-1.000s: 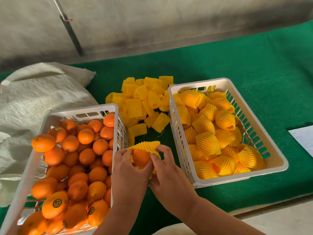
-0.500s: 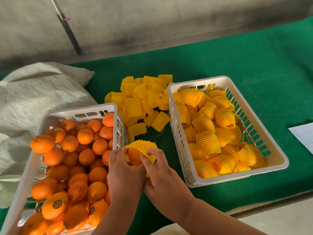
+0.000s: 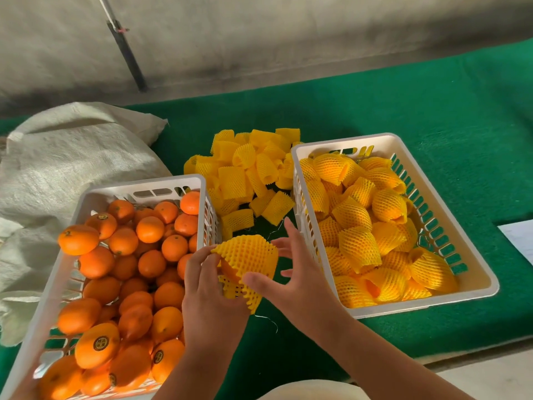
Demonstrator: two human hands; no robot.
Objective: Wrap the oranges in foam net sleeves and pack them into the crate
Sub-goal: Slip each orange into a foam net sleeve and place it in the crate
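Note:
An orange in a yellow foam net sleeve (image 3: 248, 259) is held between the two crates, with only a sliver of orange peel showing at the sleeve's left opening. My left hand (image 3: 209, 295) grips it from the left and below. My right hand (image 3: 297, 277) touches the sleeve's right side, thumb on its lower edge and fingers spread apart. The white crate on the left (image 3: 52, 307) is full of bare oranges (image 3: 150, 264). The white crate on the right (image 3: 478, 284) holds several wrapped oranges (image 3: 357, 246). A pile of empty foam sleeves (image 3: 248, 174) lies behind my hands.
The crates stand on a green felt-covered table (image 3: 432, 116). A white woven sack (image 3: 63, 163) lies at the left, behind the orange crate. A white sheet of paper (image 3: 519, 235) sits at the right edge. A dark pole (image 3: 127, 56) leans against the grey wall.
The sleeve has been pulled over almost the whole orange, which showed through its opening before. My right hand's fingers have spread out from a pinch on the sleeve.

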